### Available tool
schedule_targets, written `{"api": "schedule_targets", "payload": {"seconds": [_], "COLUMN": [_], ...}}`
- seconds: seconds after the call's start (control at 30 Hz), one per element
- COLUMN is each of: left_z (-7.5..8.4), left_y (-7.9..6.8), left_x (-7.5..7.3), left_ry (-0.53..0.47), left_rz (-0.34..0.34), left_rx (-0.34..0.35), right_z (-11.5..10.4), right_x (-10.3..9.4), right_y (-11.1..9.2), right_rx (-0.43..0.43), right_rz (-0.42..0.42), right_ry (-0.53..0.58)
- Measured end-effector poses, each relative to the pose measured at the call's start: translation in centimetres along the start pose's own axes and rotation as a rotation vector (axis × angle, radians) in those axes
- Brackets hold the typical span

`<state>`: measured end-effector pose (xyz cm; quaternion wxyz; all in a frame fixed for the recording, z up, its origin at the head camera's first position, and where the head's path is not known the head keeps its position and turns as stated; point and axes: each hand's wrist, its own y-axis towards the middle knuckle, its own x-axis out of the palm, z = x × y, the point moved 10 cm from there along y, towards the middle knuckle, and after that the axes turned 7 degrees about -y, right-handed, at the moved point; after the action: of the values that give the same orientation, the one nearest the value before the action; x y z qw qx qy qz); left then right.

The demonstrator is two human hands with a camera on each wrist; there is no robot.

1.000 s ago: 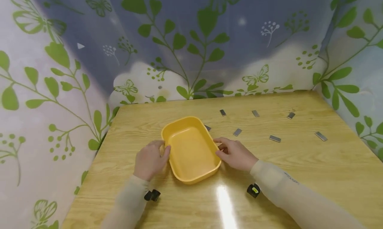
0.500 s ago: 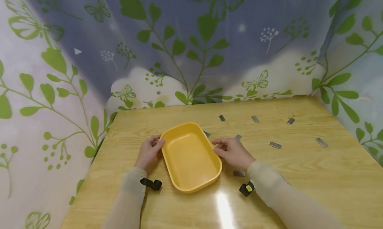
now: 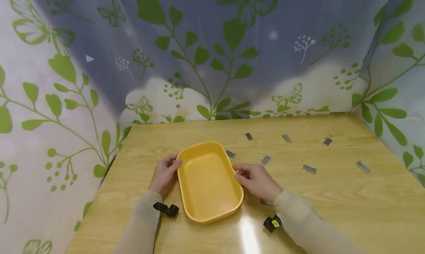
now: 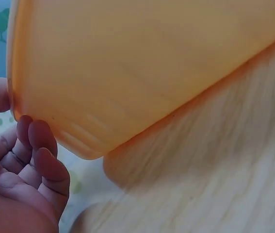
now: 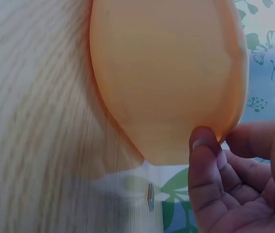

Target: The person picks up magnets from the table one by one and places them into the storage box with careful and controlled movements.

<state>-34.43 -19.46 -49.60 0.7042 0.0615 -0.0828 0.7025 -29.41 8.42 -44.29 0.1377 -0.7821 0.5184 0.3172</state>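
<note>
2 grips straddle 1 tray (image 3: 212, 187), so any move turns on how it lies between them. Its long axis runs away from you, the far end leaning left, and your hands take it across the short way. Your left grip (image 3: 163, 174) grasps the rim near the far left corner, thumb over the lip and the other fingertips outside the wall. Your right grip (image 3: 257, 178) pinches the opposite rim, a little beyond the middle of that side. With both holds on the far half, the near end would probably dip first if you raised the tray; whether its base is fully down on the surface (image 3: 375, 213), you cannot tell from these views.

Mind the right side: 8 plates (image 3: 309, 169) show there and toward the far right. 1 plate (image 3: 230, 154) lies just beside the tray's right wall near the far end, and another sits just past your right knuckles. A partly hidden plate (image 3: 266, 202) peeks out by your right cuff (image 3: 287, 200).

The far edge, against the cloth (image 3: 225, 80), is near the tray's far end, so forward room looks short. Sliding left or toward you looks easier: only wood shows between your left grip and the left edge.
</note>
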Motion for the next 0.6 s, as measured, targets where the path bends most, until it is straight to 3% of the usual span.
{"api": "schedule_targets", "payload": {"seconds": [0.43, 0.6], "left_z": [-0.7, -0.5], "left_y": [-0.1, 0.0], "left_x": [-0.8, -0.6], "left_ry": [-0.048, -0.089], "left_rz": [0.026, 0.002], "left_rx": [-0.004, 0.005], "right_z": [-0.9, -0.7], "right_x": [1.1, 0.8], "right_y": [-0.8, -0.5], "right_rx": [0.023, 0.027], "right_rz": [-0.018, 0.000], "right_ry": [-0.028, -0.047]}}
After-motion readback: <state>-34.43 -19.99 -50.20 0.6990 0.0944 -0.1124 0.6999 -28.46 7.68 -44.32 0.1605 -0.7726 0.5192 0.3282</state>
